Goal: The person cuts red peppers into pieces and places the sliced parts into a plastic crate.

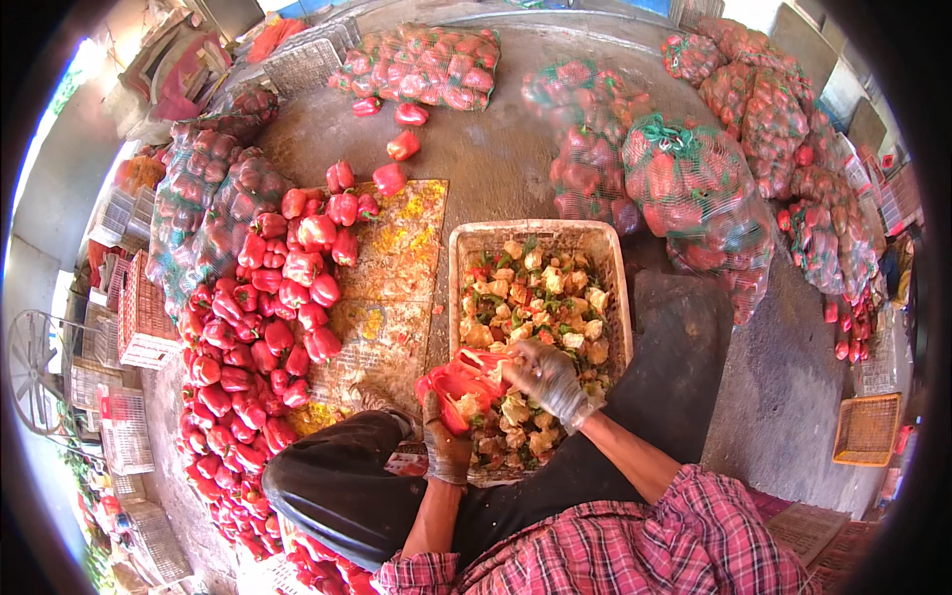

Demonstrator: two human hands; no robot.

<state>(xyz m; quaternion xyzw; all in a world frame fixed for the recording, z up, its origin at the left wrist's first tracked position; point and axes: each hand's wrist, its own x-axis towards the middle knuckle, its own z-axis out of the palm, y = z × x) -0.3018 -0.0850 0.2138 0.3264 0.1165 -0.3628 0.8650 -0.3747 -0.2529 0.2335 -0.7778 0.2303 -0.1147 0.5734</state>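
Observation:
My left hand [446, 448], in a dirty work glove, holds an opened red bell pepper [455, 398] with its inner flesh showing. From the other side, my gloved right hand [549, 381] has its fingers curled on the pepper's torn right edge; whether they also hold a small tool is hidden. Both hands are over the near part of a plastic crate [625, 297], between my bent legs. Inside it lie many pale pepper cores [554, 281] with seeds, green stems and red scraps.
Whole red bell peppers [279, 338] are heaped at left beside stained cardboard [379, 297]. Mesh sacks of peppers stand at left [216, 186], at the back [424, 67] and at right [692, 193]. Stacked crates [145, 320] and a fan [37, 372] line the left side. A yellow crate [866, 430] is at far right.

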